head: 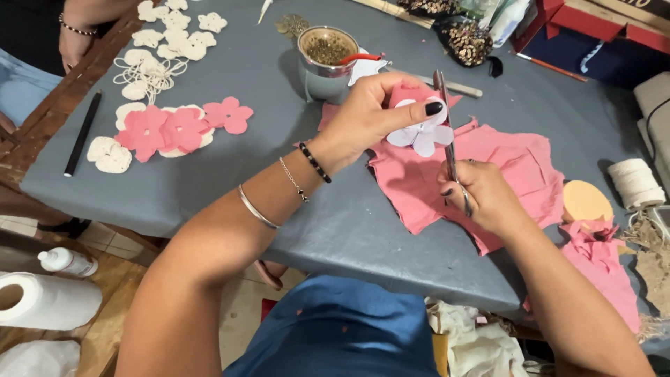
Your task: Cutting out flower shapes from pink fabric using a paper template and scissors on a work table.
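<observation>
Left hand (363,115) pinches the white flower template (422,134) against pink fabric (412,94), fingers closed on it above the counter (349,223). Right hand (481,195) grips scissors (447,132), blades pointing straight up along the flower's right edge.

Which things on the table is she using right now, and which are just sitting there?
In use:
left hand pinching the white flower template against pink fabric
right hand with scissors

Just lying about:
finished flowers
metal cup
black pen
twine spool
paper towel roll
</observation>
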